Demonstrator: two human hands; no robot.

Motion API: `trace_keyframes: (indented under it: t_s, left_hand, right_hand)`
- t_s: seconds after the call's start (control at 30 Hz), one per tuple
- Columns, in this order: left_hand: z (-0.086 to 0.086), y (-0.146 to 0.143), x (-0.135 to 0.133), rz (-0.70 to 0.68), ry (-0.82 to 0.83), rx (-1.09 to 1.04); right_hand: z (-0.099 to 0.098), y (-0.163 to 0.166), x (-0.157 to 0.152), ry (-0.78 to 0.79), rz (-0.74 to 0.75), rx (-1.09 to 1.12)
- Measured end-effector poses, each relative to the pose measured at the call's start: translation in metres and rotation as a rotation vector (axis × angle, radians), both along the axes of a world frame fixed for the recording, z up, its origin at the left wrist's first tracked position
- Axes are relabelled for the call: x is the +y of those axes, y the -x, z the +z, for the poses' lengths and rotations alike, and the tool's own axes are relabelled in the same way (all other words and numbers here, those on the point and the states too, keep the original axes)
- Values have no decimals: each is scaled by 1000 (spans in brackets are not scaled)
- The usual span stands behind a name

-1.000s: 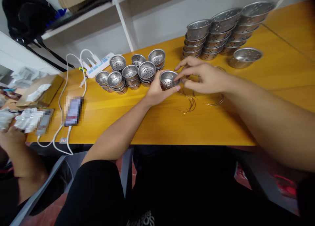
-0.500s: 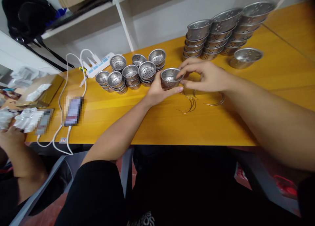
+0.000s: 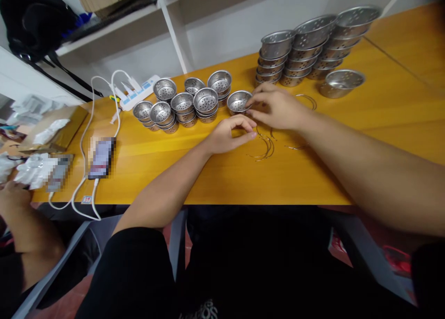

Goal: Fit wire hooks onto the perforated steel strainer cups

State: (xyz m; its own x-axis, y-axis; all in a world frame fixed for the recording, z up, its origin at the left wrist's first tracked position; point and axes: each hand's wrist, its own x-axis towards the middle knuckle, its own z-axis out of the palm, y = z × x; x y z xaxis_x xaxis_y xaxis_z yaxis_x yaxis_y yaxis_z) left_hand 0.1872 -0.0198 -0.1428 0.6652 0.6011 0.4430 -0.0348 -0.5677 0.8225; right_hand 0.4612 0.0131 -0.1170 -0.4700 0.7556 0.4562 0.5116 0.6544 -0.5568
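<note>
A small perforated metal cup [image 3: 238,103] rests at the right end of a group of similar cups [image 3: 206,99]. My right hand [image 3: 274,106] pinches its right rim between fingers and thumb. Just in front of that cup is my left hand [image 3: 231,134], holding nothing, its fingers loosely curved and the thumb apart from them. Thin curved metal wires [image 3: 267,151] lie on the table beside the left fingertips, and more wire shows behind and below my right wrist. Farther right, a single larger metal cup [image 3: 342,83] stands on its own.
Tall stacks of perforated cups [image 3: 302,50] rise at the back right of the yellow table [image 3: 208,180]. On the left are a power strip [image 3: 141,94], white cables and a phone [image 3: 102,156]. Another person's hand [image 3: 14,200] is at the far left edge, near plastic bags.
The cup my left hand held has come down onto the table by the group. My left hand has let go and drawn back toward me, while the right stays at the rim.
</note>
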Motion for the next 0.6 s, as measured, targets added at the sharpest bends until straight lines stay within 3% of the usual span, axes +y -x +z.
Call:
trace_keyframes:
  t_s: [0.23,0.4,0.5,0.6]
  left_hand:
    - [6,-3,-11,-101,-38,43]
    - [8,-2,-13,-62,2,72]
    - [8,-1,-13,-51,7,78]
    - [7,-1,-12,-44,17,69]
  right_hand:
    - [-14,13,9,-16,50,-21]
    - [-20,20,9,-37,64,-10]
    - [-4,16,1,-58,17,-54]
    - [28,-9,-8,-95,-54,-172]
